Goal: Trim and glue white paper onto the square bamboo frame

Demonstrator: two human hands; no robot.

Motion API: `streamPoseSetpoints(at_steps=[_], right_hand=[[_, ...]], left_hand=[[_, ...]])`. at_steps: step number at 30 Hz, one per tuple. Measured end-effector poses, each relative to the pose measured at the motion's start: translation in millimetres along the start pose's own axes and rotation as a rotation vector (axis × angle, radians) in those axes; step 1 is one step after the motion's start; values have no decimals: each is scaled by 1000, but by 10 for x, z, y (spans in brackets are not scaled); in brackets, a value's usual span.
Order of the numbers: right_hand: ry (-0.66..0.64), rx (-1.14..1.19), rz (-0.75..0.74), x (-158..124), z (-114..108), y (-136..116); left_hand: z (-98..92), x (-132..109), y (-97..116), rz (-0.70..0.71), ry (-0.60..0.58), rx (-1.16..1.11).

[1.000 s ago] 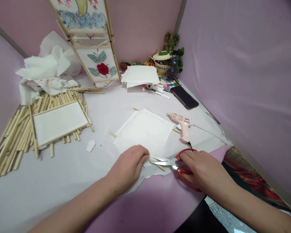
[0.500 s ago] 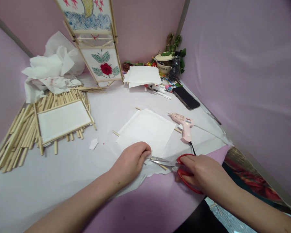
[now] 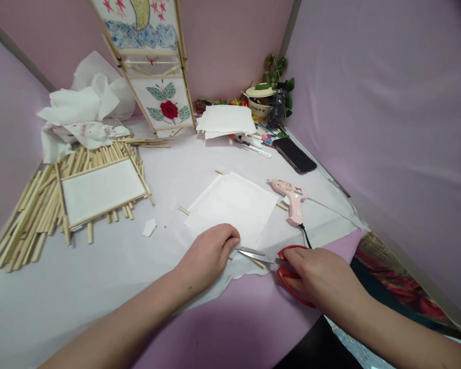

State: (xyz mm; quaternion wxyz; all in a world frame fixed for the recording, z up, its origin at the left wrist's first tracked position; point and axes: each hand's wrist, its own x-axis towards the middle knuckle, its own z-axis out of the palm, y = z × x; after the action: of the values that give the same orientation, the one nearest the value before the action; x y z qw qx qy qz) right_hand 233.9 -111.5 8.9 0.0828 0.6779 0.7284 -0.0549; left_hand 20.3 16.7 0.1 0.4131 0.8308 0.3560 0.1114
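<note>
My right hand [image 3: 318,274] grips a pair of red-handled scissors [image 3: 259,254], fingers through the loops. The blades point left, at the near corner of a white paper sheet [image 3: 236,202]. That corner is pinched by my left hand [image 3: 217,246], right at the blade tips. The tips themselves are partly hidden by the paper and fingers. Under the sheet lie thin wooden sticks, and their ends poke out, one of them [image 3: 184,210] at the left. A pink glue gun [image 3: 290,199] rests just beyond my right hand.
On the left, a paper-backed stick frame [image 3: 104,192] lies over a pile of wooden sticks [image 3: 30,225], with crumpled white paper [image 3: 88,102] behind. Decorated panels [image 3: 165,102] stand at the back. A paper stack [image 3: 226,119], a phone [image 3: 295,155] and a lidded tub [image 3: 260,102] sit back right.
My right hand and the scissors have shifted slightly left, the blades moving further toward the pinched paper corner. My left hand stays almost in place.
</note>
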Motion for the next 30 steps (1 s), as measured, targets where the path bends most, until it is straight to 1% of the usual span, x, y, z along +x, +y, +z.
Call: streamPoseSetpoints(at_steps=[5,10,18,22,25,30], right_hand=[[95,-40,-43,-19,-21,-33],[173,-86,-90,-24,13,-37],[249,-219,-156,14,-23,14],[290,-230,-178,23,-26,25],[288,-212,-167,21,2,29],[229,-157,-142,27,26,39]], left_hand=[[24,0,10,-29,18,-1],[33,7,26,-60,22,-1],[40,17,36,-79,32,3],[42,24,29,-91,36,0],[51,26,26,-95,43,0],[46,23,38,-99,65,-12]])
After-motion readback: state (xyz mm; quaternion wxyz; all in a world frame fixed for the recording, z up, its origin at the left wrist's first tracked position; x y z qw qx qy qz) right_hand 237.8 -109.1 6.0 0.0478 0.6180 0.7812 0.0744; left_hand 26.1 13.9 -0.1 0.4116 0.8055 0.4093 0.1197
